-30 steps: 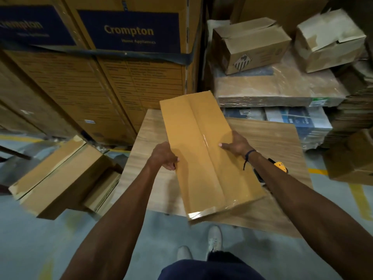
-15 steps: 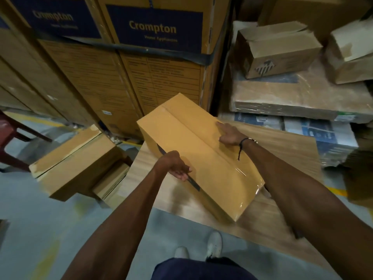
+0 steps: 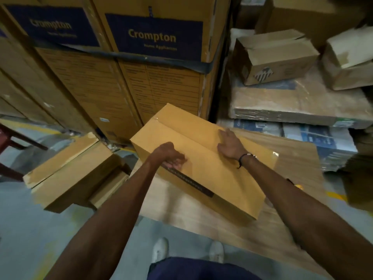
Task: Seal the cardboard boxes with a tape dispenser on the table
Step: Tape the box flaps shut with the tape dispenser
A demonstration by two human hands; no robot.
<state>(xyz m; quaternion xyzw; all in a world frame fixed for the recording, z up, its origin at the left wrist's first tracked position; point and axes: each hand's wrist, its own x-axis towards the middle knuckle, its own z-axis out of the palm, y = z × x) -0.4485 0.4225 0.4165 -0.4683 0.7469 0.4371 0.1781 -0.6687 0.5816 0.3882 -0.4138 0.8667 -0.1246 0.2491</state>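
A long tan cardboard box (image 3: 203, 172), its top seam covered with clear tape, hangs tilted over the left part of the wooden table (image 3: 294, 158). My left hand (image 3: 171, 157) grips the box's near-left edge, fingers curled under it. My right hand (image 3: 229, 145) holds the far right edge with its fingers hooked over the side. A small yellow part of the tape dispenser (image 3: 298, 186) shows on the table just past my right forearm; the rest of it is hidden.
Two tan boxes (image 3: 70, 174) lie stacked on the floor left of the table. Tall Crompton cartons (image 3: 153, 63) stand behind. At the right, wrapped flat stacks (image 3: 292, 104) carry small open boxes (image 3: 276, 57). A dark red chair frame (image 3: 12, 142) is at the far left.
The box has been lifted off the table, turned and carried to the left. Both hands kept hold of it, and the view swung left with them.
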